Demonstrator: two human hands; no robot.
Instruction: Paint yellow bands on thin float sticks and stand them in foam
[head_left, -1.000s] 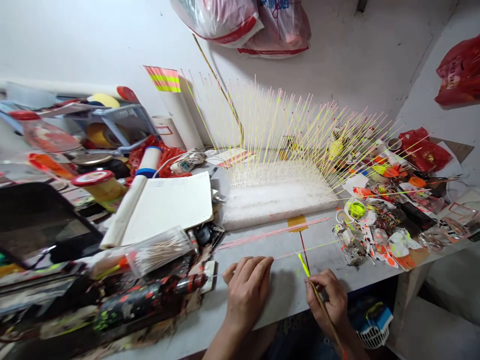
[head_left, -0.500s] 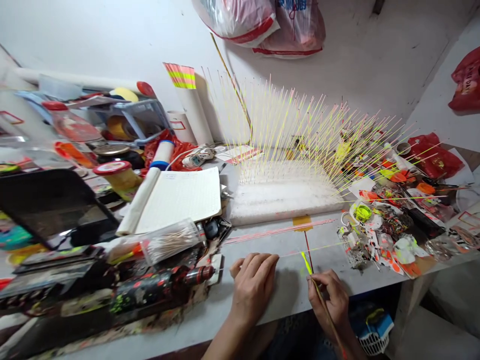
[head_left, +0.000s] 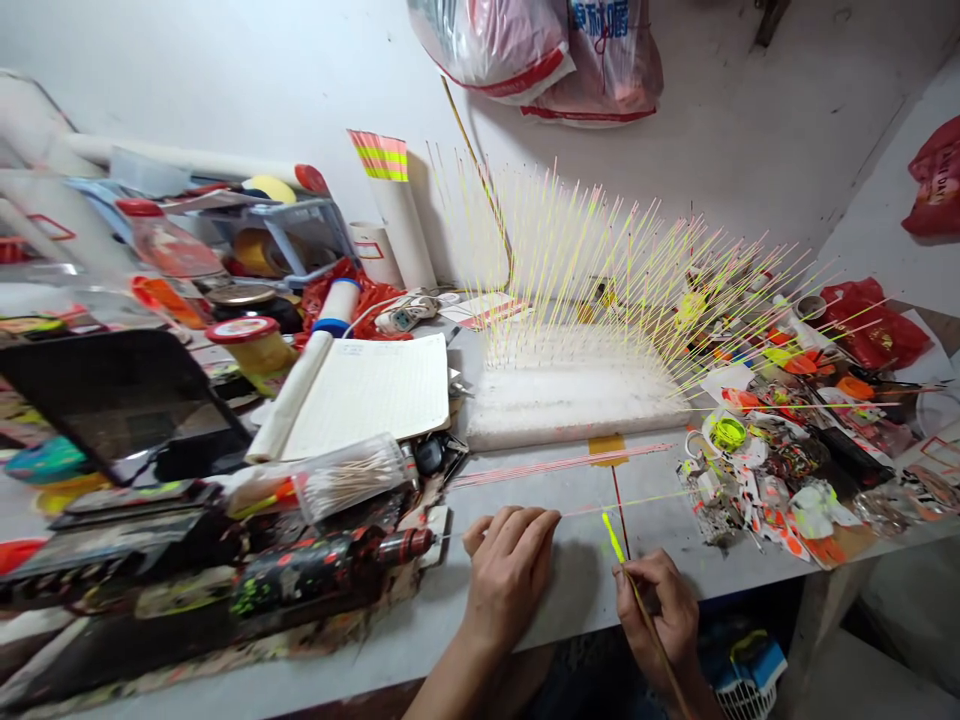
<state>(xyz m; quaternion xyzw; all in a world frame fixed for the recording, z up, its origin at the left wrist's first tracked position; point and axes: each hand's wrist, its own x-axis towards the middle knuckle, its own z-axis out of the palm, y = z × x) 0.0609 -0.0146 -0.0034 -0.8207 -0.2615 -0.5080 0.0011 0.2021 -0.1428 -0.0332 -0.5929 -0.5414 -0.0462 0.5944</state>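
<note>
Neon yellow coats the tip of the thin brush (head_left: 637, 595) that our right hand (head_left: 664, 615) grasps between thumb and fingers, its handle running down past the wrist. Our left hand (head_left: 508, 575) lies palm down on the grey worktop (head_left: 585, 600), unclenched, with its fingertips at the end of a slender painted stem (head_left: 630, 503). That stem stretches rightward across the worktop, and the brush tip sits just beside it; we cannot tell whether they touch. We judge the step in hand to be painting this stem, and the next move calls for a steady left hand and a light brush stroke. Beyond the hands, a bundle of pink-striped stems (head_left: 562, 465) lies near a patch of yellow tape (head_left: 607, 450). Behind them, a white foam block (head_left: 577, 400) bristles with yellow and pink stems (head_left: 570, 250). An open ruled notebook (head_left: 367, 395) lies to the left, and paint-spattered scraps (head_left: 735, 500) heap up to the right.
</note>
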